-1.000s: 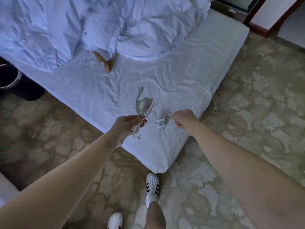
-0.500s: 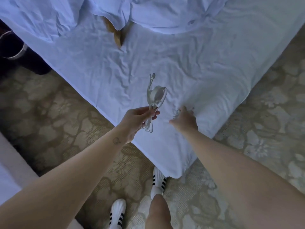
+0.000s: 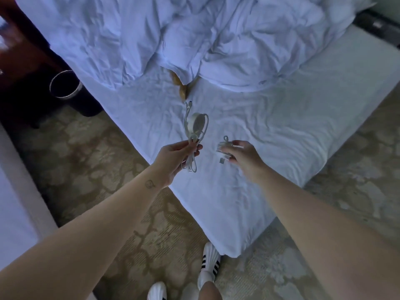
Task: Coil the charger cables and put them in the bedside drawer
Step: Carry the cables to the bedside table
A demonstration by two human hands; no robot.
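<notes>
Over the near corner of the bed (image 3: 281, 137): our left hand (image 3: 175, 156) pinches the larger coiled cable (image 3: 195, 125) mid-loop; our right hand (image 3: 245, 155), just beside, curls round the smaller coil (image 3: 224, 146). We judge either untied coil could spring loose in transit.

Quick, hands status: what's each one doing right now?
Left hand: gripping the coiled white cable.
Right hand: pinching the small cable bundle.

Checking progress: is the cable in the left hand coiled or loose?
Coiled: the charger cable sits in gathered loops, pinched by the left hand.
</notes>
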